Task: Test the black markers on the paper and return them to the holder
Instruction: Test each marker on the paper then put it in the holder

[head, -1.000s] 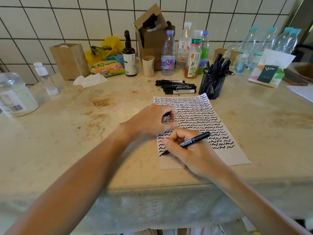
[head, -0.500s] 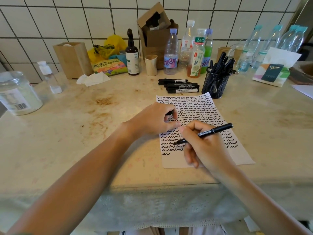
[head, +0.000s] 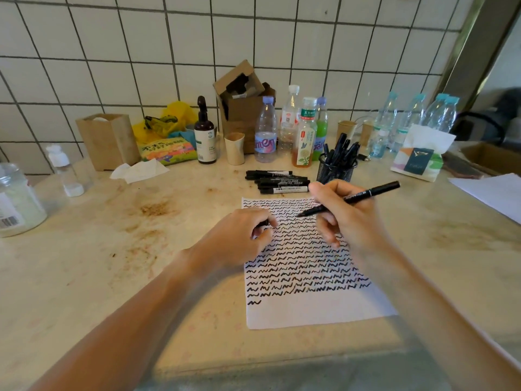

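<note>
Two bare hands work over a pale, stained, stone-like counter (head: 84, 277) below a white tiled wall. A flat white paper (head: 318, 309) lies in the middle, covered in rows of black squiggles, its near strip blank. The right hand (head: 346, 218) pinches a slim black marker (head: 352, 200), uncapped, tip pointing left just above the far rows. The left hand (head: 239, 238) rests on the sheet's left edge, fingers curled round a small dark piece, seemingly the cap. Just beyond the paper lie several capped black markers (head: 279, 182); to their right stands a black mesh holder (head: 335, 170) full of markers, with bottles and a cardboard box behind.
</note>
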